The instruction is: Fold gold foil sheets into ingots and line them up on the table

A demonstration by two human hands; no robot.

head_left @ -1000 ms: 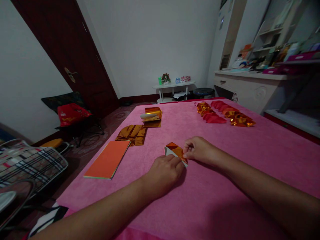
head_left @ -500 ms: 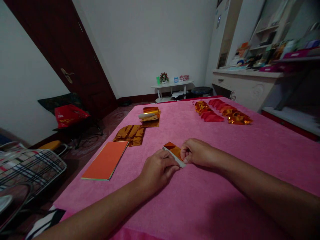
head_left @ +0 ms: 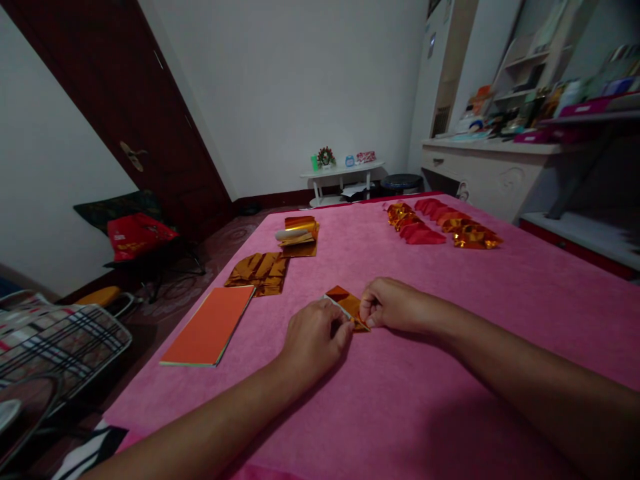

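Observation:
A small folded sheet of gold foil paper (head_left: 349,303) lies on the pink cloth, its pale underside showing along the left edge. My left hand (head_left: 316,335) rests over its near left side, the fingertips and thumb pressed on the folded edge. At the right end, my right hand (head_left: 387,303) is closed with finger and thumb pinching the near right corner. The fingers hide parts of the sheet. Left of my hands lie an orange stack of paper (head_left: 210,327) and a crumpled stack of gold foil (head_left: 261,270).
More gold foil sheets (head_left: 301,247) sit farther back, with a greyish rounded piece on top. Rows of folded red paper pieces (head_left: 423,235) and gold foil pieces (head_left: 475,237) stand at the far right. The pink cloth (head_left: 450,373) covers the table. A dresser (head_left: 480,167) stands beyond its right side.
My left fingers have pressed the near left edge of the foil paper over, so less of its pale underside shows. My right hand stays almost where it was. The view has shifted slightly.

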